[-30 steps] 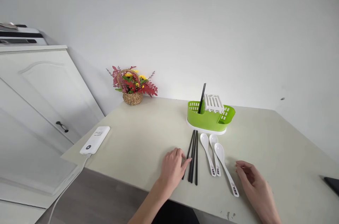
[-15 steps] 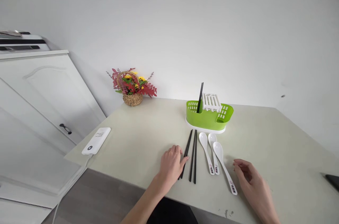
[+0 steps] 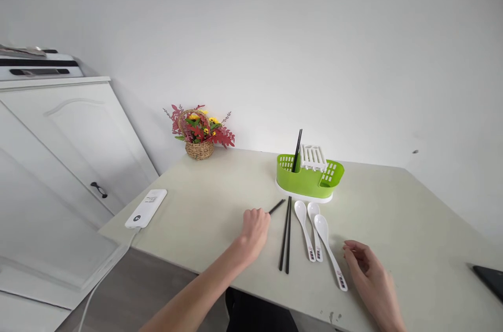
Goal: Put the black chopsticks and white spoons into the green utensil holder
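My left hand is closed around a pair of black chopsticks; only their ends show, slanting out to the upper right. Another pair of black chopsticks lies on the table just right of it. Further right are three white spoons, bowls pointing away from me and printed handles toward me. My right hand rests beside the rightmost spoon, loosely curled with a gap between thumb and fingers, nothing in it. Behind the spoons stands a green utensil holder with two black chopsticks upright in its left compartment.
A white slatted rack forms the holder's middle top. At the table's back left is a wicker basket of artificial flowers. A white power bank with a cable lies at the left edge, a dark flat object at the far right.
My left hand has closed on the left pair of chopsticks and turned them, so they tilt more to the right. My right hand stays by the spoons. The view has shifted slightly.
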`<state>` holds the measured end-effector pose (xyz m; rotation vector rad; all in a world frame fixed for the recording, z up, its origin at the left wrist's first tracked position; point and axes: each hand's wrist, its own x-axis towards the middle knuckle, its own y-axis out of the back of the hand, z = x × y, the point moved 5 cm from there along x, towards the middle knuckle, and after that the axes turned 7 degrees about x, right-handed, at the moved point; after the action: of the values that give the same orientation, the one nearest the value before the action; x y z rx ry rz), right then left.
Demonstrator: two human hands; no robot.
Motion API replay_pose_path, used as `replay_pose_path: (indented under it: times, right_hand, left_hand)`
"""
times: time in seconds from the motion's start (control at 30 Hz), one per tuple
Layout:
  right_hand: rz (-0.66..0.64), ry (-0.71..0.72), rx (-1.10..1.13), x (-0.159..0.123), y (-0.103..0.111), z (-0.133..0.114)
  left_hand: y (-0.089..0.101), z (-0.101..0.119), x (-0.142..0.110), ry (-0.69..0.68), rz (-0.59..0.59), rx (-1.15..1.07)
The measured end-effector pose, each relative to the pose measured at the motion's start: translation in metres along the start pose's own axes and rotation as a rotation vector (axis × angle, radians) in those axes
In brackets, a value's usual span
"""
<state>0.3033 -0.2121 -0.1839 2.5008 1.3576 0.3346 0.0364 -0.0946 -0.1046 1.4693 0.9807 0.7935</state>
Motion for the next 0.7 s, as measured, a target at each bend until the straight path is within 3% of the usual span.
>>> replay_pose_path:
  times: [0.17, 0.27, 0.37, 0.47, 0.57, 0.7]
  right_hand:
    - [0.015, -0.008, 0.008, 0.002, 0.002, 0.006]
    - [0.017, 0.051, -0.029, 0.005, 0.003, -0.013]
    - [-0.073, 0.189, -0.031, 0.010, -0.006, -0.066]
    - [-0.326, 0.326, 0.048, 0.015, -0.032, -0.137]
    - [-0.553, 0.473, 0.045, 0.016, -0.062, -0.197]
    - [-0.649, 0.524, 0.021, 0.019, -0.088, -0.236]
  left_hand:
    - [0.012, -0.016, 0.003, 0.026, -0.003, -0.058]
    - [0.024, -0.038, -0.002, 0.023, 0.042, -0.218]
    - [0.032, -0.049, -0.013, -0.072, 0.159, -0.656]
    - [0.027, -0.049, -0.023, -0.119, 0.200, -0.974]
    - [0.015, -0.048, -0.029, -0.080, 0.194, -1.083]
    - [0.010, -0.047, -0.037, -0.097, 0.233, -1.110]
